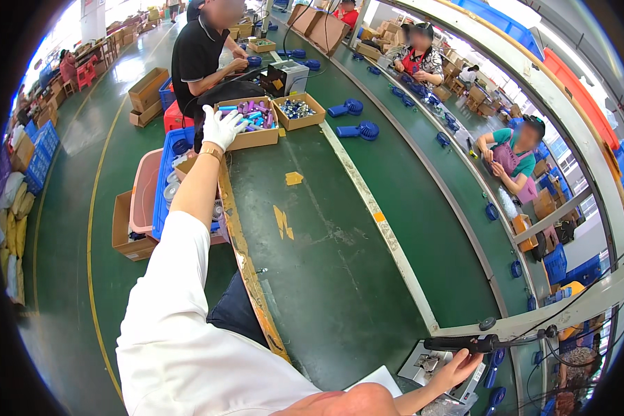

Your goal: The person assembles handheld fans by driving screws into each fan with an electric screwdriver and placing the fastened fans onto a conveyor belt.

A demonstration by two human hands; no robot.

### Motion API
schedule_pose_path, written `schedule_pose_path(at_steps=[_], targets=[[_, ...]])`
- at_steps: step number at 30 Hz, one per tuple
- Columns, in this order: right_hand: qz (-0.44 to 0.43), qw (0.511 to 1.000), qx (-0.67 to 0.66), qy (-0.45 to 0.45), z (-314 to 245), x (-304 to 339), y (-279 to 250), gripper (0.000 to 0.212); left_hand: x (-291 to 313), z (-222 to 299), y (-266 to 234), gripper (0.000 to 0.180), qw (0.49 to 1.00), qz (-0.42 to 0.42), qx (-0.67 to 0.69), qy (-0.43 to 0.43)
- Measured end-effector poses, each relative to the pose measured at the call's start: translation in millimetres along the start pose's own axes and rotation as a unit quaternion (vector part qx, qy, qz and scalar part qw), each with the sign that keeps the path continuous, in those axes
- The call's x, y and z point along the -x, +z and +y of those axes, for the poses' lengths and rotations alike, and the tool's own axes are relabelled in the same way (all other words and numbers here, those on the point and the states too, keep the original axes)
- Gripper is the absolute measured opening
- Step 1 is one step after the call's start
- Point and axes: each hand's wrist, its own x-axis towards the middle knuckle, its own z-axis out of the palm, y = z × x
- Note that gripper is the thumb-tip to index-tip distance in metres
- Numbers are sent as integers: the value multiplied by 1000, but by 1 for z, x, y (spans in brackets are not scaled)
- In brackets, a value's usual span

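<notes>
My left hand (222, 130), in a white glove, reaches forward with fingers spread, over the near left corner of a cardboard box (253, 141). Purple and blue cylindrical battery cells (256, 114) fill that box. Nothing shows in the left hand's grip, though its palm side is hidden. At the lower right my bare right hand (454, 373) has thumb and fingers closed against a black electric screwdriver (457, 344) with a cable. Below it is a pale metal device (417, 362), partly covered by the hand.
A small box of metal parts (298, 111) adjoins the battery box. Blue handheld fans (358, 130) lie on the green conveyor belt (409, 208) past a white rail (374, 211). Blue and pink bins (148, 191) stand left of the bench. Co-workers (204, 59) sit ahead and across.
</notes>
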Motion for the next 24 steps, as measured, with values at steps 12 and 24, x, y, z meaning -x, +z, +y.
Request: schedule_pose_path(at_steps=[12,24], targets=[[9,1000,-2,5,-6,2,4,53,-39,-8,-27,41,995,-65,-50,65],[11,999,11,28,1,1,5,52,27,-4,34,81,986,-159,31,-33]])
